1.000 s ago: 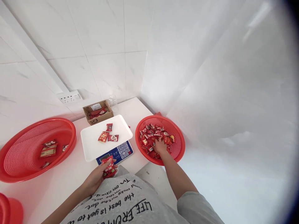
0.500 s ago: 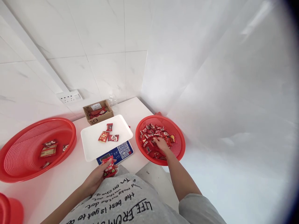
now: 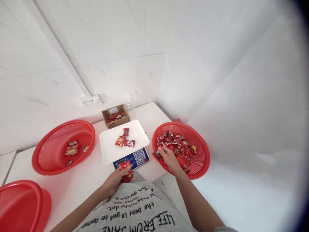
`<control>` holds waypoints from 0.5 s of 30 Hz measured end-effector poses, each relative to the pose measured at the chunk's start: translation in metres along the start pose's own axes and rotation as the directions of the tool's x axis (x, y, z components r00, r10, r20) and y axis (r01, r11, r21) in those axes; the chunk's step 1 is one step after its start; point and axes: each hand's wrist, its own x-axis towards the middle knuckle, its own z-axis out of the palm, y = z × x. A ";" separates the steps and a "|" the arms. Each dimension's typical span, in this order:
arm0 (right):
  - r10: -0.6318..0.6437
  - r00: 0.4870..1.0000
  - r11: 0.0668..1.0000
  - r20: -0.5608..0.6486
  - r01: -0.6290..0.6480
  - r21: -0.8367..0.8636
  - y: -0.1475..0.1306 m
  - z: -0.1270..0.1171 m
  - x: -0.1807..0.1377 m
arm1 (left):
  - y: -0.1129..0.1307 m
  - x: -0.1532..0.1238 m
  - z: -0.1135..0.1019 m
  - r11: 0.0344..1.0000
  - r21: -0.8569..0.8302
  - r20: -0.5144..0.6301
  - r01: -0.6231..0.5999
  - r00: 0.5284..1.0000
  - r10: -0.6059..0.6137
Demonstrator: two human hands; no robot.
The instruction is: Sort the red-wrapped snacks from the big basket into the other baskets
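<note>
My left hand (image 3: 118,178) is closed around a red snack packet (image 3: 125,170), held by my shirt at the near edge of the blue digital scale (image 3: 135,159). On the scale's white tray (image 3: 109,148) lie three small red packets, among them a gold-printed one (image 3: 120,140). My right hand (image 3: 169,158) pinches a small dark red wrapped snack (image 3: 158,154) at the left rim of the right red basket (image 3: 205,151). Many red wrapped snacks (image 3: 184,149) fill the bottom of that basket.
A cardboard box (image 3: 116,119) with red packets stands at the table's back against the wall. To the left, a red basket (image 3: 43,158) holds several packets. Another red basket (image 3: 36,206) is at the lower left. A power socket (image 3: 90,101) is on the wall.
My right hand has drawn back from the heap to the basket's left side and now holds a small wrapped snack. My left hand keeps its packet. The view has turned left.
</note>
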 end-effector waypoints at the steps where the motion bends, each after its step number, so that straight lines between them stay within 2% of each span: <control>1: -0.013 0.998 0.999 0.067 0.011 0.030 -0.001 0.015 -0.004 | 0.000 0.000 0.001 1.000 0.006 0.011 -0.009 1.000 0.009; 4: -0.068 0.967 0.993 0.244 0.042 0.111 -0.002 0.056 -0.017 | 0.000 0.002 0.002 0.997 0.025 0.081 -0.073 0.994 0.071; 7: -0.076 0.928 0.994 0.366 0.043 0.096 -0.002 0.083 -0.027 | 0.000 0.003 0.002 0.989 0.045 0.136 -0.140 0.982 0.133; 11: -0.046 0.897 0.999 0.440 0.040 0.023 -0.002 0.091 -0.034 | -0.003 0.002 -0.003 0.984 0.088 0.164 -0.156 0.976 0.140; 15: 0.002 0.902 0.997 0.431 -0.034 0.066 0.002 0.091 -0.036 | -0.005 0.000 -0.005 0.980 0.133 0.185 -0.148 0.975 0.122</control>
